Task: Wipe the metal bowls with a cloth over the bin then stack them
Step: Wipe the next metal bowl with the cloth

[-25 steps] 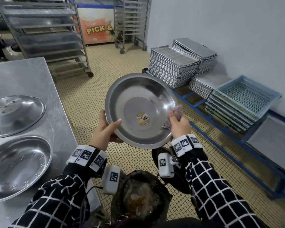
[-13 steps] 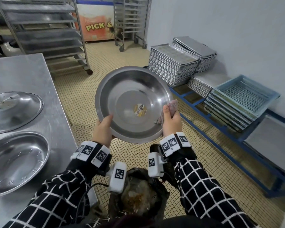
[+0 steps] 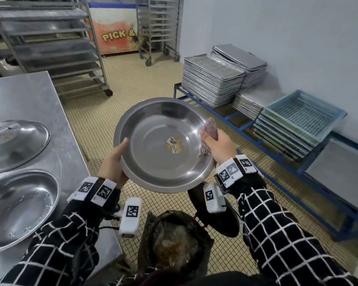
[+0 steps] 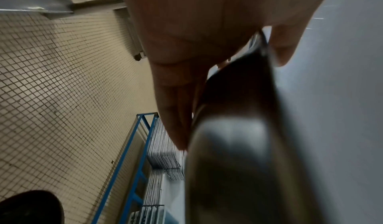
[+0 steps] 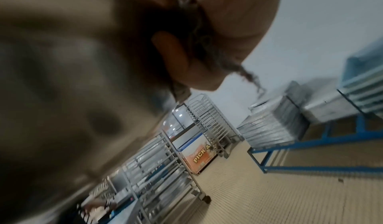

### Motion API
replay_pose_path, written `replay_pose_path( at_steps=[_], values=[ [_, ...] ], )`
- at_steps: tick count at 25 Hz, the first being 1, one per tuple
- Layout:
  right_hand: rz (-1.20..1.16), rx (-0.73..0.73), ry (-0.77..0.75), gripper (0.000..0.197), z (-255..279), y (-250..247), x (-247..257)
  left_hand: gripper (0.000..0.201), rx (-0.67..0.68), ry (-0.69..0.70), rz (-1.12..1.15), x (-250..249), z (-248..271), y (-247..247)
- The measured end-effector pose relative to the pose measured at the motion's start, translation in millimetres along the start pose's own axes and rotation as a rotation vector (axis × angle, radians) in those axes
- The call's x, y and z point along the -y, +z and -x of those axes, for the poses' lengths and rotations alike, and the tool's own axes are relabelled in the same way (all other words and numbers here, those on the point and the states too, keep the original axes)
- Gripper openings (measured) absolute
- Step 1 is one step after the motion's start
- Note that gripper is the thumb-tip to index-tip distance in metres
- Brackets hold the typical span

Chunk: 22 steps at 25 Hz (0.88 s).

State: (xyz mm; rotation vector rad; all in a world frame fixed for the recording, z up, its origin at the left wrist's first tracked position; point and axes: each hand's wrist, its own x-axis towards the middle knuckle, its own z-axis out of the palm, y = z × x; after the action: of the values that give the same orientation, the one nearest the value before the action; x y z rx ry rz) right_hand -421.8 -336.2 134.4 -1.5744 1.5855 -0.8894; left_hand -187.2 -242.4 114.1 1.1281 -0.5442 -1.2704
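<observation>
1. The metal bowl [image 3: 165, 145] is being held in the air above the bin [image 3: 174, 244], tilted with its hollow facing the person.
2. The left hand [image 3: 114, 162] is clamping the bowl's left rim, thumb on the inside.
3. The right hand [image 3: 219, 145] is gripping a bunched cloth [image 3: 210, 129] and pressing it against the inner wall at the right rim, so the unwiped hollow is lying to its left.
4. Two more bowls [image 3: 19, 207] are sitting on the steel table [image 3: 29, 100] near its front edge, nearer the left hand.
</observation>
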Motion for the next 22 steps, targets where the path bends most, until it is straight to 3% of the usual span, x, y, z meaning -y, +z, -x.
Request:
replay_pose_path(
  at_steps=[4,9,13,15,17,22],
  values=[
    [-0.201,-0.094,0.031,0.032,9.7,26.2,0.9,0.033,-0.116,0.109,0.065,2.6,0.7,17.7],
    [-0.394,-0.146,0.186,0.032,22.8,60.4,-5.1,0.035,-0.048,0.084,0.033,18.3,-0.9,31.9],
    [-0.295,-0.040,0.131,0.028,16.2,29.9,-13.4,0.055,0.062,0.096,0.036,9.6,-3.8,6.7],
    [-0.153,0.066,0.045,0.023,9.4,9.7,-13.8,0.036,0.118,0.109,0.016,-2.6,-2.8,-6.8],
    [-0.093,0.123,-0.019,0.022,2.1,1.3,-12.6,0.030,0.088,0.065,-0.041,-11.2,-0.8,-9.7],
    [-0.189,-0.112,0.017,0.029,9.7,20.9,-8.8,0.029,-0.107,0.087,-0.084,-11.2,1.9,8.8]
  ],
)
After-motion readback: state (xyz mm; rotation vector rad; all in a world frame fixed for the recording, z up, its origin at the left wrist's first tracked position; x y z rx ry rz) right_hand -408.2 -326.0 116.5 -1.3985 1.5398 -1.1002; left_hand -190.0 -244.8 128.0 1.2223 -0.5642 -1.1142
